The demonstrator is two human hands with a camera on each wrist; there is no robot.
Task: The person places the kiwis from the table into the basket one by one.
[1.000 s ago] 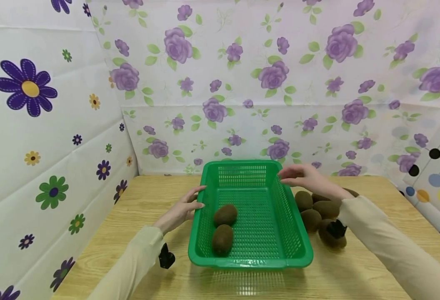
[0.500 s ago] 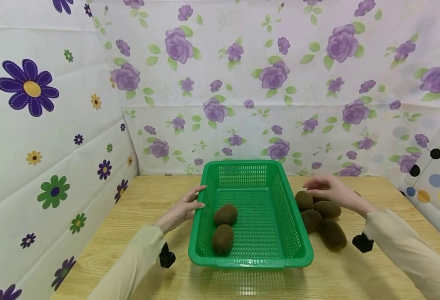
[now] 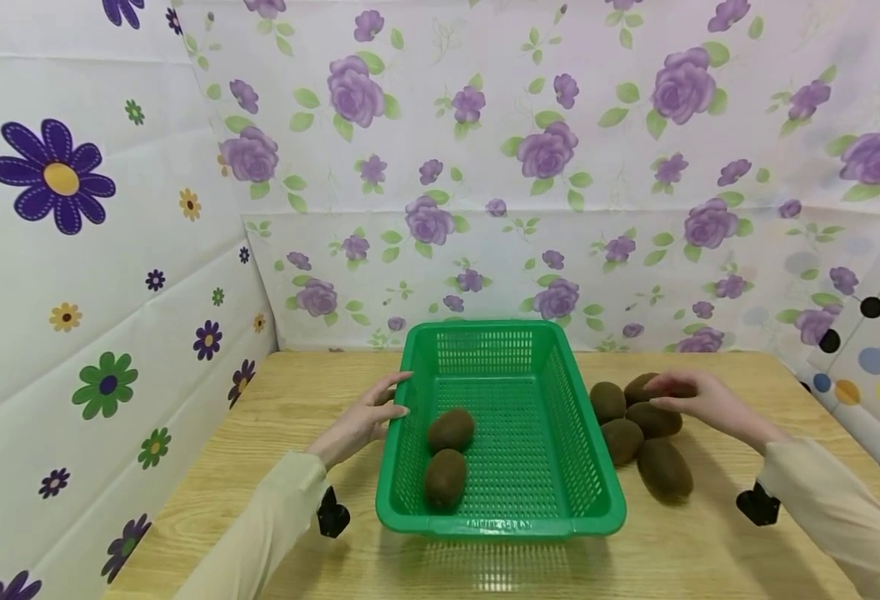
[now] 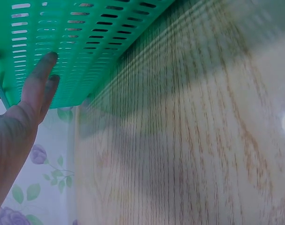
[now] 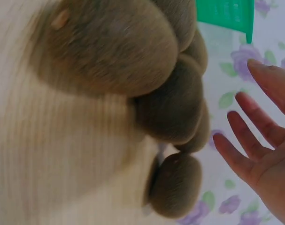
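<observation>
Two brown kiwis, an upper one (image 3: 451, 431) and a lower one (image 3: 445, 479), lie inside the green plastic basket (image 3: 502, 526), towards its left side. My left hand (image 3: 365, 421) touches the basket's left rim. In the left wrist view, extended fingers (image 4: 36, 86) lie along the slotted outer wall. Over the kiwi pile on the right hovers my right hand (image 3: 698, 400), holding nothing. Below it are several kiwis, among them a back one (image 3: 641, 387) and a front one (image 3: 665, 471). The right wrist view shows its fingers (image 5: 255, 117) spread, apart from the lone kiwi (image 5: 176, 185).
Everything stands on a wood-grain table (image 3: 320, 375). A purple-flowered cloth (image 3: 425, 167) hangs behind it, and another patterned cloth (image 3: 110, 275) closes off the left side. The basket's right wall stands close beside the kiwi pile.
From above the basket's right rim, my right hand has moved right and lower, over the back of the kiwi pile. The left hand, the basket and the kiwis in it stay put.
</observation>
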